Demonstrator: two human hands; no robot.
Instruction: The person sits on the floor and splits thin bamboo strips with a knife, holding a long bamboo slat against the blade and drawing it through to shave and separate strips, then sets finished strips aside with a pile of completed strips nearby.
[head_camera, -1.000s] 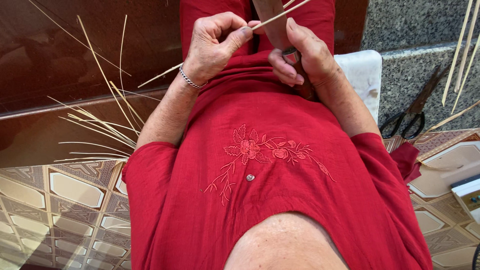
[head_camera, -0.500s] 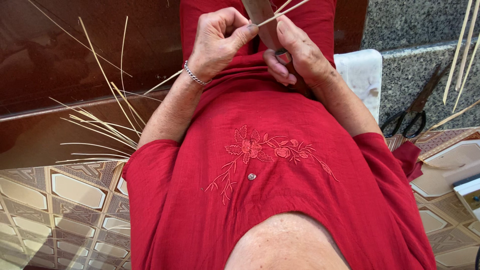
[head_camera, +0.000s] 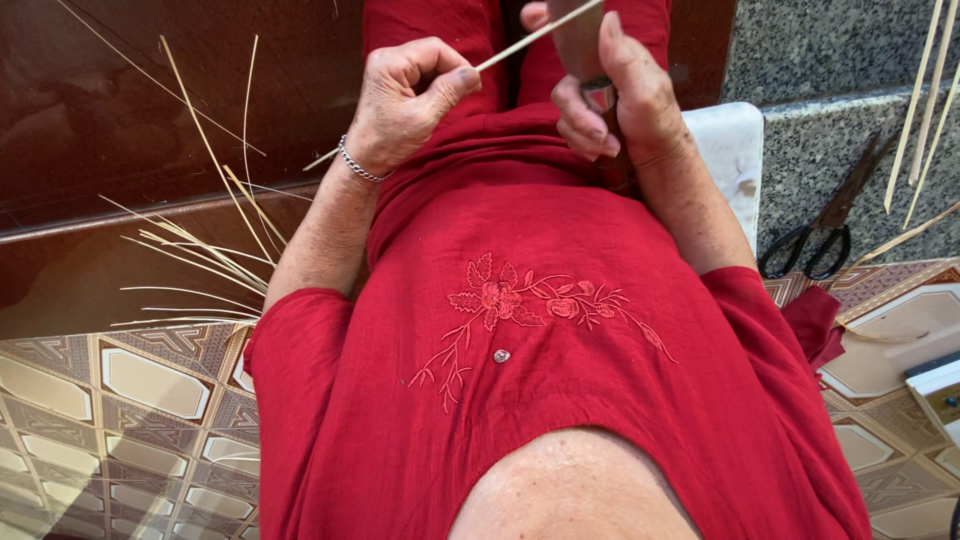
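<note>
Your left hand (head_camera: 410, 100) is raised over your lap with the wrist bent and the fingers curled into a loose fist; the thumb presses against the side of the forefinger and pinches a thin pale strip (head_camera: 520, 45) between them. A metal bracelet (head_camera: 357, 165) sits on that wrist. Your right hand (head_camera: 615, 95) stands just beside the left, back of the hand turned outward, fingers closed around the handle of a knife (head_camera: 598, 95); only a short metal band of that tool shows between the fingers, and its blade is not visible. The strip runs from below your left wrist, through the pinch, then slants up and to the right across the top of the right hand, where the upper frame edge cuts it off. Whether the strip touches the knife cannot be determined. Your forearms rest against a red embroidered dress (head_camera: 540, 330). Loose pale strips (head_camera: 200, 250) lie to your left against a dark wooden step (head_camera: 120, 120). Black scissors (head_camera: 825, 225) lie well apart to your right on a grey stone ledge (head_camera: 830, 50).
</note>
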